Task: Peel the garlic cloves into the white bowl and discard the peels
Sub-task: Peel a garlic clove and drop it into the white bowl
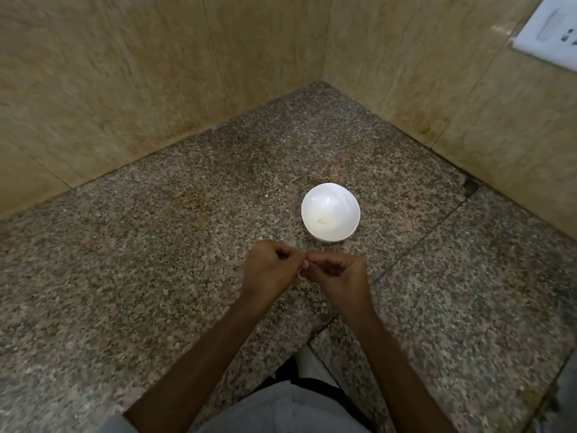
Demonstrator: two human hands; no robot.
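While left hand (268, 270) and right hand (338, 273) meet, each grip curled tight and pinching one garlic clove (301, 273) between them, white bowl (313, 195) sits just beyond, toward far corner of table (156, 245).

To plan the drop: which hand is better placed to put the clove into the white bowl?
Right, probably. The right hand pinches the clove, and the white bowl lies ahead on its side.
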